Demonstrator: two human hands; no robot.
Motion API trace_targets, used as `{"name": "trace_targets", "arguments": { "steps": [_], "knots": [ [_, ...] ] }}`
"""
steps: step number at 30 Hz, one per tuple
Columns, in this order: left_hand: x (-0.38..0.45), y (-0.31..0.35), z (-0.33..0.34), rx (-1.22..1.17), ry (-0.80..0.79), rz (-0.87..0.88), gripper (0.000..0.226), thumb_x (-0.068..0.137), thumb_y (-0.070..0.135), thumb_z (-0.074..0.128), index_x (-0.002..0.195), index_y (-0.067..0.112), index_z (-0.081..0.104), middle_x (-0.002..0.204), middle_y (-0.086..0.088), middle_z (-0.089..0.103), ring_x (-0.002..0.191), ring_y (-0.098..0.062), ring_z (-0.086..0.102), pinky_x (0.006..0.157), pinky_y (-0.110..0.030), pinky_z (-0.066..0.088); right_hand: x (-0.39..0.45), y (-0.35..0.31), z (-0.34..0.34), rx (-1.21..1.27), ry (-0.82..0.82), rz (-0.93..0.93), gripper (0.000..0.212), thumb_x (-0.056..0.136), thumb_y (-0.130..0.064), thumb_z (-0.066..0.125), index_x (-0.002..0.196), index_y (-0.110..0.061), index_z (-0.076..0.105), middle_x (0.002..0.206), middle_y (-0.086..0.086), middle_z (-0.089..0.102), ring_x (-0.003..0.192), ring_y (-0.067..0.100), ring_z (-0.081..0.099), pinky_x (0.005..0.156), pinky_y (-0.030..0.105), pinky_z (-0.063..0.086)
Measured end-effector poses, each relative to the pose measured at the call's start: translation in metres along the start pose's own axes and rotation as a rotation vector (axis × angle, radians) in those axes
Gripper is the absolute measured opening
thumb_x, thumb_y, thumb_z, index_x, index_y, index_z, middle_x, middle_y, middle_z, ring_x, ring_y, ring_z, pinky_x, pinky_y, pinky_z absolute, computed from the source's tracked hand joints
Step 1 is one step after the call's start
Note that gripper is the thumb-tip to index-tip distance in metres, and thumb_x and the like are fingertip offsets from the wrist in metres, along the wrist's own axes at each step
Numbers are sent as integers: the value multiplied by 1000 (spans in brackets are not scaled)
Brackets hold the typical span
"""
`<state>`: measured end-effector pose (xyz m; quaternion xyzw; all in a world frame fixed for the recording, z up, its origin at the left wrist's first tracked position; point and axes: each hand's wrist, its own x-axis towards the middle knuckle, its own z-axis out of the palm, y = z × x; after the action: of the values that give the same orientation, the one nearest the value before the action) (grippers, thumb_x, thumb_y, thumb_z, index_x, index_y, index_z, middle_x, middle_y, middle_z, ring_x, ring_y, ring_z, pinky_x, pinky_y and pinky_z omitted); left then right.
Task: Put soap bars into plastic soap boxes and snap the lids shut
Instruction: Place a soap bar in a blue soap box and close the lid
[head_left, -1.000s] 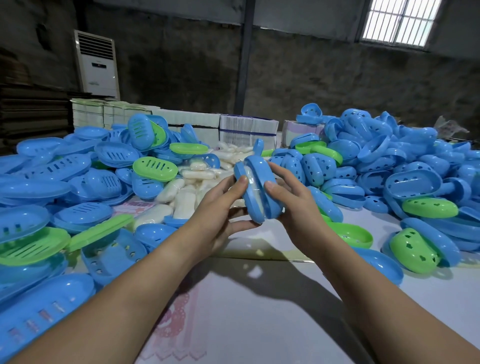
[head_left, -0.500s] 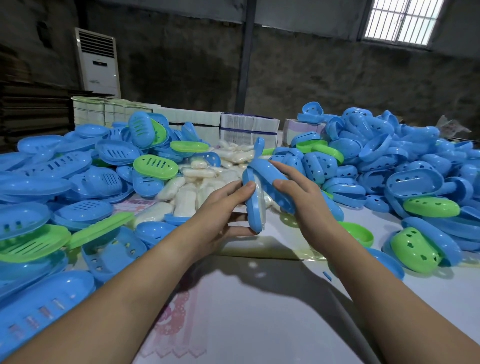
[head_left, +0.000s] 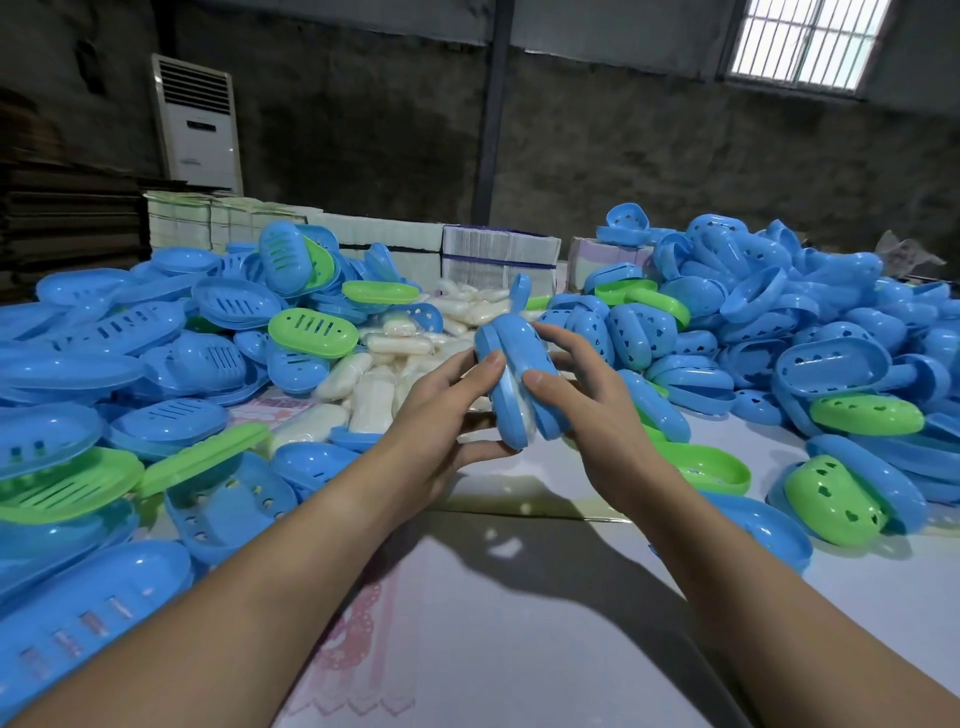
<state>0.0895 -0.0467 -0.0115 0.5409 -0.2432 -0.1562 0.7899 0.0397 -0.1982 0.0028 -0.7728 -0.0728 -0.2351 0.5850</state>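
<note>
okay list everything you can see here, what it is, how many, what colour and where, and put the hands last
held soap box: one, blue, above the table centre, two halves not fully closed
soap bar: one, white, showing in the gap of the held soap box
loose soap bars: a pile, too many to count, white, centre, beyond the hands
box parts, left heap: many, mostly blue, some green
box parts, right heap: many, mostly blue, some green
table: one, white, foreground
paper stacks: several, white, far table edge
air conditioner: one, white, back left
window: one, barred, top right
left hand: grips the box's left half
right hand: grips the right half
</note>
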Motion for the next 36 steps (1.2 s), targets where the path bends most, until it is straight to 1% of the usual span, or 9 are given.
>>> {"name": "trace_targets", "arguments": {
  "steps": [5, 8, 13, 16, 18, 23, 29, 33, 36],
  "knots": [
    [-1, -1, 1, -31, 0, 12, 31, 101, 38, 58, 127, 25, 67, 118, -6, 75, 102, -29, 75, 76, -40, 62, -2, 2, 5, 24, 8, -6, 51, 77, -36, 66, 127, -40, 59, 118, 2, 58, 96, 30, 65, 80, 39, 60],
    [-1, -1, 2, -67, 6, 1, 33, 102, 38, 57, 131, 24, 64, 120, -7, 75, 104, -28, 75, 75, -39, 62, -4, 2, 9, 77, 6, -4, 52, 77, -33, 67, 128, -37, 59, 119, 7, 58, 84, 18, 66, 71, 31, 60],
    [0, -2, 2, -83, 28, 6, 38, 101, 38, 58, 135, 21, 62, 119, -9, 75, 104, -29, 75, 77, -41, 63, -5, 4, 13, 114, 25, 28, 54, 79, -34, 66, 131, -35, 57, 123, 9, 59, 98, 35, 65, 80, 40, 59],
    [1, -2, 2, -81, 39, 3, 40, 99, 38, 60, 135, 20, 61, 117, -10, 76, 103, -30, 75, 79, -43, 64, -7, 2, 13, 100, 23, -4, 56, 80, -33, 66, 134, -31, 55, 122, 9, 59, 85, 18, 66, 72, 28, 58],
    [1, -3, 2, -75, 43, 5, 42, 98, 38, 62, 135, 20, 60, 119, -11, 75, 105, -31, 74, 82, -46, 63, -8, 2, 13, 95, 22, -25, 55, 82, -30, 67, 136, -29, 54, 121, 9, 58, 83, 14, 66, 70, 24, 56],
    [1, -3, 2, -58, 52, 16, 44, 98, 37, 63, 137, 18, 58, 126, -17, 70, 107, -35, 73, 89, -52, 60, -9, 1, 13, 94, 8, -41, 58, 80, -30, 67, 136, -27, 55, 122, 10, 57, 84, 13, 67, 70, 25, 56],
    [1, -3, 2, -9, 56, 27, 42, 98, 37, 63, 135, 18, 59, 125, -17, 70, 103, -31, 75, 83, -48, 63, -9, 1, 11, 80, 10, -39, 54, 78, -33, 66, 132, -32, 56, 122, 7, 57, 87, 20, 64, 77, 35, 59],
    [1, -3, 1, 4, 66, 24, 45, 94, 38, 66, 134, 18, 60, 123, -17, 70, 99, -29, 76, 77, -43, 63, -8, 0, 8, 68, -17, -40, 53, 78, -32, 66, 130, -32, 56, 120, 5, 56, 85, 16, 62, 75, 29, 58],
    [1, -3, 2, 21, 67, 19, 47, 92, 40, 68, 133, 19, 60, 123, -18, 69, 97, -28, 76, 75, -42, 63, -7, 1, 4, 66, -45, -20, 54, 81, -30, 70, 132, -30, 55, 123, 7, 57, 87, 17, 63, 81, 35, 59]
  ]
}}
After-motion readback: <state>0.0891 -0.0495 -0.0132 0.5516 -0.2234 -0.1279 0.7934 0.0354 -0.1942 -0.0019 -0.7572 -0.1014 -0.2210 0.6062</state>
